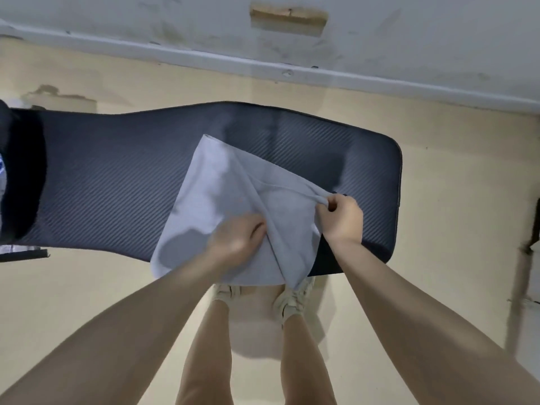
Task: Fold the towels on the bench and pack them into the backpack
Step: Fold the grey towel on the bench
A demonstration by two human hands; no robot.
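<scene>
We are looking at a pale grey-blue towel (pixel 233 200), plain and unpatterned, darkening only where shadows are falling across it. The desk (pixel 117 176) under it is showing a very dark navy, nearly black, with fine diagonal ribbing running over its whole top. We are seeing a cream floor (pixel 453 258) around it and a whitish, stained wall (pixel 409 39) with a tan patch. At the left edge a black backpack (pixel 20 176) is showing a touch of blue. Our shoes (pixel 289 302) are showing pale beige.
</scene>
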